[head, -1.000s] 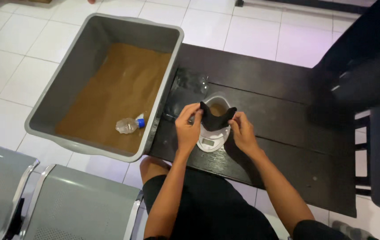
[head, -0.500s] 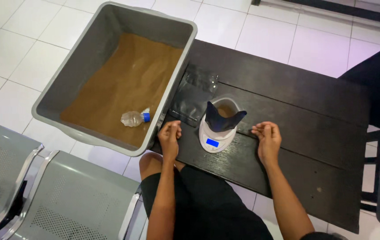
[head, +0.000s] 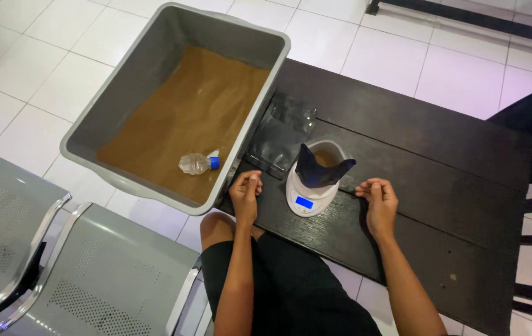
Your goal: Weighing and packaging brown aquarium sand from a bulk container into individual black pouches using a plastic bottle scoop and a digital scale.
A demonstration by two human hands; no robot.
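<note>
A small white scale point(head: 306, 200) with a lit blue display stands on the dark wooden table point(head: 440, 162). On it sits an open dark pouch point(head: 320, 167) with brown powder inside. My left hand point(head: 245, 191) rests on the table edge left of the scale, fingers curled, holding nothing. My right hand point(head: 378, 198) rests right of the scale, fingers loosely curled, also holding nothing. Neither hand touches the scale or pouch.
A large grey bin point(head: 123, 99) of brown sand stands left of the table, with a clear plastic bottle point(head: 197, 163) with a blue cap lying in it. Clear plastic bags point(head: 281, 134) lie on the table behind the scale. Grey metal seats point(head: 60, 267) are at lower left.
Both hands let go of the pouch on the scale and drew apart to either side. They now rest on the table with fingers curled.
</note>
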